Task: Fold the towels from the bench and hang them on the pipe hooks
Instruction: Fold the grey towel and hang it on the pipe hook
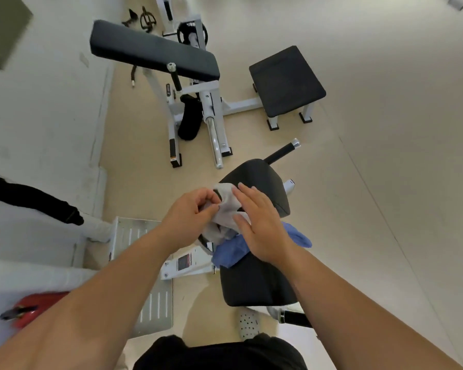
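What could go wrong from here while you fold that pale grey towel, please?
The pale grey cloth towel is pinched only by the left hand; the right hand lies flat on it, so the fold may slip loose. The crumpled blue cloth towel overhangs the black padded bench edge and might get knocked to the floor.

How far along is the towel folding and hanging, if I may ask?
Nothing looks finished: no towel hangs anywhere in view. In hand: the left hand pinches the white towel while the right hand presses it flat. Left: the blue towel lies crumpled on the bench.
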A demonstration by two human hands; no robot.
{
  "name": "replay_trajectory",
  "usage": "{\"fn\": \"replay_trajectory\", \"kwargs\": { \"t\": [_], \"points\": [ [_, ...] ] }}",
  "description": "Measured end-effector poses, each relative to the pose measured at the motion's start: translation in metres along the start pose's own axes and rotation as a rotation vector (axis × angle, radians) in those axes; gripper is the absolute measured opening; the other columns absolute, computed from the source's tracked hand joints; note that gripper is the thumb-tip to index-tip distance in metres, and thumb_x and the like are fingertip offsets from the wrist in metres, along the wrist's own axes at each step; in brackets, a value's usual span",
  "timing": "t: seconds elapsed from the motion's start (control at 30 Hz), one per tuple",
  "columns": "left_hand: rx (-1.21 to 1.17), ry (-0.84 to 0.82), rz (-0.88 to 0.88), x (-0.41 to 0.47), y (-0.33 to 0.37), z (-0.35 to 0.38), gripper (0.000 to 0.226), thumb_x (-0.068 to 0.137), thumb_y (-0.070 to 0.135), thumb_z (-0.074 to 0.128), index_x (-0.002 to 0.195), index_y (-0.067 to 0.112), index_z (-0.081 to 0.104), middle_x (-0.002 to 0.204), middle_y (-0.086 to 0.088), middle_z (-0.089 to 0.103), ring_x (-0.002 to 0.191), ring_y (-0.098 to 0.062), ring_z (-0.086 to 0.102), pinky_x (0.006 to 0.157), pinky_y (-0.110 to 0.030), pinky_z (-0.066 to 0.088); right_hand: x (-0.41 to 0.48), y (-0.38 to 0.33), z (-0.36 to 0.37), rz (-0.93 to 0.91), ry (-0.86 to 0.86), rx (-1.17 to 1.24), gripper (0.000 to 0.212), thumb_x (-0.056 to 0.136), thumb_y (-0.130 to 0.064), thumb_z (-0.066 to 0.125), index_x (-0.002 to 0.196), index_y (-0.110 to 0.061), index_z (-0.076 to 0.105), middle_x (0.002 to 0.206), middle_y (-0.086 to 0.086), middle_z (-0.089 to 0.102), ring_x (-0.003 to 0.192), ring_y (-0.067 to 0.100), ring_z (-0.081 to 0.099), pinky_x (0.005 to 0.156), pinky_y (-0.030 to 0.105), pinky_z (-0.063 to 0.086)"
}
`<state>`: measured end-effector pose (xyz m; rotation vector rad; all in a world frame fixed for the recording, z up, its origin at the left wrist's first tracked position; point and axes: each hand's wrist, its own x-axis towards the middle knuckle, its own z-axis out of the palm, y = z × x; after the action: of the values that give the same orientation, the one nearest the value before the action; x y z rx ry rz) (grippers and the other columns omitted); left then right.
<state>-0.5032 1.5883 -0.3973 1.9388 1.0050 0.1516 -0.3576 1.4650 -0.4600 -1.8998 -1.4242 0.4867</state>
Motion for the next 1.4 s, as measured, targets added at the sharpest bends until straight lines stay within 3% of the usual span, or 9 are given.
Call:
{"fn": "replay_trajectory", "kwargs": {
  "t": [0.1,0.23,0.33,0.43,0.8,1.03,1.1,1.27,1.4],
  "points": [
    [0.041,0.009,0.084,-0.022,0.015,-0.033,0.021,0.093,0.008,0.066,0.087,0.028,0.068,0.074,0.016,0.065,0.069,-0.001,0.055,0.068,-0.016,0.046,0.030,-0.032,-0.016,-0.197,-0.079,0.029,0.042,0.100,-0.028,0.049,0.142,-0.025,0.055,0.163,0.000,0.031,0.152,0.013,0.014,0.124,0.025,0.003],
    [0.019,0.120,0.111,-0.052,0.023,-0.079,0.019,0.090,0.006,0.071,0.090,0.024,0.071,0.071,0.021,0.066,0.068,0.003,0.057,0.068,-0.012,0.045,0.059,-0.079,-0.031,-0.266,-0.243,0.051,0.016,0.098,-0.030,0.059,0.111,-0.026,0.069,0.151,-0.008,0.050,0.148,0.020,0.030,0.119,0.036,0.021],
    [0.004,0.242,0.061,-0.079,0.008,-0.112,0.022,0.084,0.009,0.077,0.095,0.027,0.070,0.070,0.013,0.065,0.066,-0.001,0.054,0.066,-0.017,0.044,0.074,-0.123,-0.028,-0.317,-0.265,0.097,0.010,0.100,-0.030,0.057,0.100,-0.024,0.065,0.100,-0.008,0.068,0.100,0.011,0.060,0.087,0.034,0.048],
    [-0.029,0.319,-0.042,-0.107,-0.030,-0.137,0.015,0.080,0.010,0.078,0.089,0.022,0.071,0.071,0.004,0.062,0.066,-0.008,0.051,0.065,-0.027,0.043,0.086,-0.167,-0.011,-0.344,-0.320,0.126,0.015,0.102,-0.034,0.052,0.088,-0.034,0.056,0.081,-0.013,0.060,0.079,0.005,0.055,0.070,0.032,0.045],
    [-0.360,0.379,-0.412,-0.235,-0.195,-0.171,0.025,0.096,0.018,0.068,0.078,0.016,0.051,0.055,0.018,0.049,0.047,0.003,0.042,0.054,-0.021,0.033,0.094,-0.288,0.094,-0.296,-0.300,0.293,0.018,0.099,-0.031,0.059,0.084,-0.022,0.064,0.074,-0.007,0.060,0.073,0.006,0.053,0.061,0.014,0.036],
    [-0.596,0.555,-0.408,-0.288,-0.276,-0.199,0.027,0.103,0.032,0.054,0.084,0.013,0.058,0.074,-0.002,0.050,0.072,-0.018,0.044,0.071,-0.037,0.038,0.084,-0.351,0.174,-0.093,-0.329,0.261,0.020,0.094,-0.028,0.061,0.074,-0.026,0.057,0.058,-0.015,0.050,0.056,0.004,0.045,0.056,0.027,0.036],
    [-0.611,0.624,-0.398,-0.298,-0.281,-0.223,0.028,0.105,0.029,0.050,0.082,0.014,0.052,0.070,0.000,0.043,0.068,-0.018,0.037,0.063,-0.035,0.033,0.075,-0.366,0.201,-0.110,-0.399,0.092,0.005,0.091,-0.029,0.063,0.093,-0.033,0.060,0.066,-0.010,0.055,0.065,0.010,0.052,0.060,0.029,0.040],
    [-0.429,0.557,-0.227,-0.329,-0.279,-0.282,0.020,0.106,0.024,0.047,0.086,0.019,0.053,0.073,0.008,0.053,0.067,-0.008,0.047,0.066,-0.027,0.043,0.030,-0.419,0.268,-0.280,-0.653,0.095,0.040,0.091,-0.034,0.070,0.128,-0.040,0.059,0.069,-0.016,0.054,0.064,-0.001,0.052,0.067,0.020,0.040],
    [-0.358,0.556,-0.120,-0.353,-0.284,-0.309,0.015,0.102,0.025,0.056,0.087,0.022,0.057,0.079,0.003,0.065,0.074,-0.007,0.059,0.075,-0.026,0.052,0.011,-0.452,0.308,-0.341,-0.745,0.184,0.022,0.095,-0.023,0.065,0.096,-0.045,0.067,0.083,-0.015,0.068,0.076,-0.004,0.060,0.071,0.014,0.043]
  ]
}}
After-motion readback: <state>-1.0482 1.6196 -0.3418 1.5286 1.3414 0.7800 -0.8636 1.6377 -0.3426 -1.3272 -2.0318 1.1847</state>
